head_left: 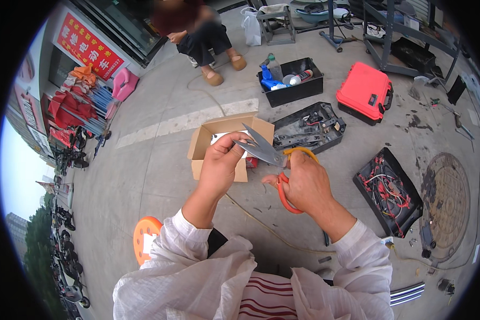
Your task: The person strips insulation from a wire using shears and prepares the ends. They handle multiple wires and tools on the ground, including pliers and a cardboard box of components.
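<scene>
My right hand [306, 184] grips large scissors [266, 153] with a red and a yellow handle, their grey blades parted and pointing up-left. My left hand [221, 162] is pinched at the blade tips, on something small that I cannot make out. Just beyond both hands an open cardboard box [200, 136] sits on the ground, white material and a red item showing inside or beside it.
An open black case with parts [298, 136], a black bin of bottles [288, 96], a red case [362, 88] and a wire-filled case [386, 192] surround me. An orange stool [143, 232] is at lower left. Another person [202, 45] sits ahead. A hose [261, 226] crosses the pavement.
</scene>
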{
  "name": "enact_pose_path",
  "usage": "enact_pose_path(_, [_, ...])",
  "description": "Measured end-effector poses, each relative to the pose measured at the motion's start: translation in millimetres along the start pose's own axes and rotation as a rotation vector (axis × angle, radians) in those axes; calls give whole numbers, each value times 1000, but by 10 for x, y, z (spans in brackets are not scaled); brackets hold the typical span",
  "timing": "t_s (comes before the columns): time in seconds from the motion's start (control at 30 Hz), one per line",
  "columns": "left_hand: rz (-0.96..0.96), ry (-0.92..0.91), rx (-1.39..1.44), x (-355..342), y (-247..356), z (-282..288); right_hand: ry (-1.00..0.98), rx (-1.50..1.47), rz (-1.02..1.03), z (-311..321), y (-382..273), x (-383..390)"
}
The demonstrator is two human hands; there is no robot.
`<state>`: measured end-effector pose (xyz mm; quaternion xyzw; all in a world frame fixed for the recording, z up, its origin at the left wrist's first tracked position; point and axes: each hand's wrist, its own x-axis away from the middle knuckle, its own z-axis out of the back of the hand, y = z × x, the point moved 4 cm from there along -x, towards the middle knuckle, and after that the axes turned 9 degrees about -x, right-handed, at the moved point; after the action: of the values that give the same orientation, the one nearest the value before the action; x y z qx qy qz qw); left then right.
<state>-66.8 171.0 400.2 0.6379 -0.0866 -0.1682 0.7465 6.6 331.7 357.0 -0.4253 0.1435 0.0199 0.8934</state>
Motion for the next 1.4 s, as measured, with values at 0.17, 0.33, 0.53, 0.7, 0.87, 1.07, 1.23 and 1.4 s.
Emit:
enact_pose_path(0.17, [-34,-41,-107,4,-25,35,15,-21,25,-2,33,10])
enact_pose_path(0.33, [-32,-11,-230,-61,-151,153,-12,20,-59,-3,89,-18])
enact_pose_path(0.53, [36,36,-302,-34,-199,207,10,23,0,-58,64,-9])
enact_pose_path(0.7, [12,79,-405,-15,-59,215,-1,22,-3,1,31,11])
enact_pose_path(0.87, [-147,107,-289,-76,-75,265,127,-106,83,18,90,-18])
enact_pose_path(1.07, [-244,94,-344,34,69,248,74,-26,165,145,-64,-31])
enact_pose_path(1.23, [-304,101,-401,58,147,185,115,-21,212,151,-127,-33])
enact_pose_path(1.4, [-297,81,-388,64,135,193,77,-5,165,142,-155,-40])
